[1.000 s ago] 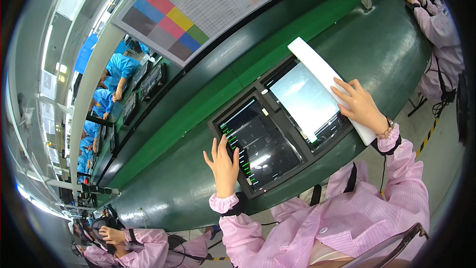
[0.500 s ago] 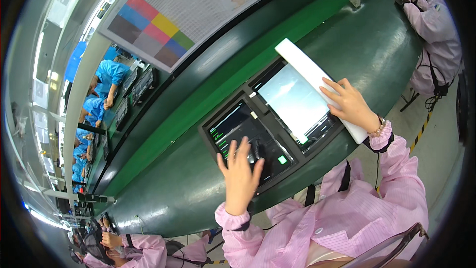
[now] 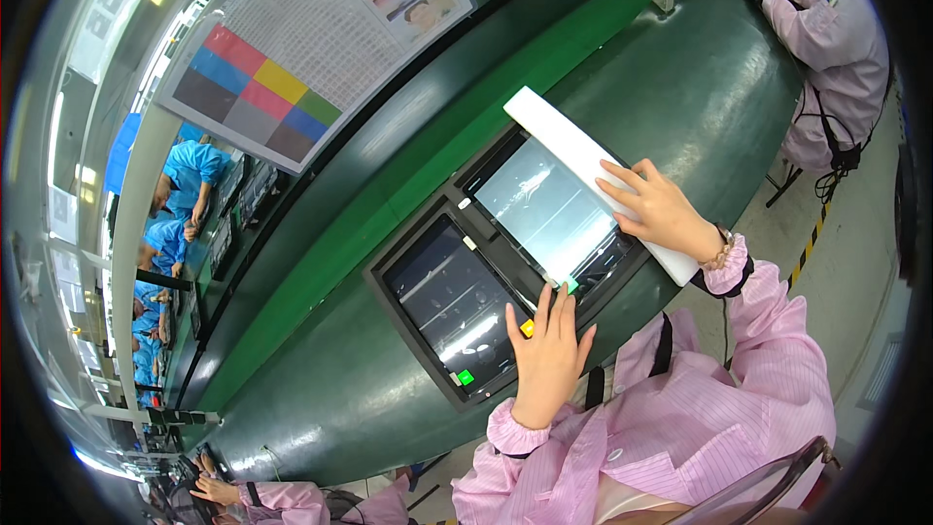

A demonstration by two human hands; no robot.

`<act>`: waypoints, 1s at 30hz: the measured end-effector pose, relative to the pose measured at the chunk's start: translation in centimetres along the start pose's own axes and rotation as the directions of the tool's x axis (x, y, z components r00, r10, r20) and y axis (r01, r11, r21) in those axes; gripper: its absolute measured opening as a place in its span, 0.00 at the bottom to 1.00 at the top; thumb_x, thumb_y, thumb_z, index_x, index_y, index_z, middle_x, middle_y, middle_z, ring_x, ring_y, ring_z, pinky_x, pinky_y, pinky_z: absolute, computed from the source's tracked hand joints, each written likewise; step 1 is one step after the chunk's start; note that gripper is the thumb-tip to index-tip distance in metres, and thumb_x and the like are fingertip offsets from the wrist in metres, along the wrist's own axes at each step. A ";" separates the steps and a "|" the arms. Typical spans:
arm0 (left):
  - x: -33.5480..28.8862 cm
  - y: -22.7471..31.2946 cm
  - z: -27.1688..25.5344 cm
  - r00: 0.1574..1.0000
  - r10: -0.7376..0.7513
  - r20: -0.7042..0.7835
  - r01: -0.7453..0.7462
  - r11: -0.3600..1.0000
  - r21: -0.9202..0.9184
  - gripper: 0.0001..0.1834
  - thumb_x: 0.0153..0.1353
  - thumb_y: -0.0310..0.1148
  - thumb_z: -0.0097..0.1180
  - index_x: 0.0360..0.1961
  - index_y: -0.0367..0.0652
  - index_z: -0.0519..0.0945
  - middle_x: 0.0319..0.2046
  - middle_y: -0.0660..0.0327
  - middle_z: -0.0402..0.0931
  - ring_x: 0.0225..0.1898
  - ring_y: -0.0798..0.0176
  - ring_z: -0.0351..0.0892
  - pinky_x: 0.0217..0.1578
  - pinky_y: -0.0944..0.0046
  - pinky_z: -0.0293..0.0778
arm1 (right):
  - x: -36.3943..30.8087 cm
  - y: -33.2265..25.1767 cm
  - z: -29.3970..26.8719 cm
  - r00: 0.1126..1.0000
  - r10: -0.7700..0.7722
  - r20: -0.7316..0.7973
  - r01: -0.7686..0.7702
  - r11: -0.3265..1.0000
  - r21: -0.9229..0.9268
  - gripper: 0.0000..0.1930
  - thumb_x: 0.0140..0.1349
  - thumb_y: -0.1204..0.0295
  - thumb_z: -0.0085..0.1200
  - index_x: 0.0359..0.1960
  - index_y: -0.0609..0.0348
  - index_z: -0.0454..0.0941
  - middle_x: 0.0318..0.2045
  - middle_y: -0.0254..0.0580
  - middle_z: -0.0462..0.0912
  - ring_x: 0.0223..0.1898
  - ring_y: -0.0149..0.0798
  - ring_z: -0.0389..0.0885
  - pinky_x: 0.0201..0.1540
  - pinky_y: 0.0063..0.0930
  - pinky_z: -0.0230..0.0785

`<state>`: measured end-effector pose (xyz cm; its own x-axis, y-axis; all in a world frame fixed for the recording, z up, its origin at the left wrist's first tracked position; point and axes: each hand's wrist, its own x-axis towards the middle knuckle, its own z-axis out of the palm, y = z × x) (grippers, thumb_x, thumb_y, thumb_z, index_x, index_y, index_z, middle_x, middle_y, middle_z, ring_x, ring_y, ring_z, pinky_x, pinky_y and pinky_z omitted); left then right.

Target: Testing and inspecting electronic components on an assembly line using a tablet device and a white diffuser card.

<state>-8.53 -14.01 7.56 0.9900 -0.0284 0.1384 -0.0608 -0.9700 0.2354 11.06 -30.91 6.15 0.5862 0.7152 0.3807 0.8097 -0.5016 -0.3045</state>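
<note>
Left hand [image 3: 547,362]: fingers are lying together and flat, tips touching the near edge of the tray [image 3: 420,233] by a green tab [image 3: 571,285]; clamping nothing.
Right hand [image 3: 659,211]: fingers are spreading apart, pressing on the white panel [image 3: 564,146]; not clamped around it.
Panel: standing tilted over the tray's right edge, its far corner sticking out past the tray.
Tray: black, two compartments, sitting on the green bench [image 3: 680,87].
Left compartment: holding a dark screen [image 3: 452,301].
Right compartment: holding a glossy screen [image 3: 544,204].
Open room: bench is showing bare surface right of the panel and left of the tray.
</note>
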 end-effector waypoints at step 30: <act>-11.4 -8.8 -2.4 0.810 -0.572 -0.132 0.555 0.819 -0.144 0.29 0.58 0.36 0.54 0.59 0.35 0.61 0.65 0.56 0.58 0.68 0.50 0.50 0.64 0.37 0.33 | 8.5 -4.3 5.4 0.935 -0.318 0.158 0.314 0.948 0.051 0.26 0.61 0.65 0.51 0.57 0.68 0.63 0.55 0.54 0.70 0.59 0.45 0.66 0.61 0.42 0.55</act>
<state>-19.61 -4.60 6.28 0.8195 0.5633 0.1048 0.4812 -0.7759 0.4079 12.44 -20.08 5.97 0.2863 0.9049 0.3149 0.9503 -0.2262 -0.2140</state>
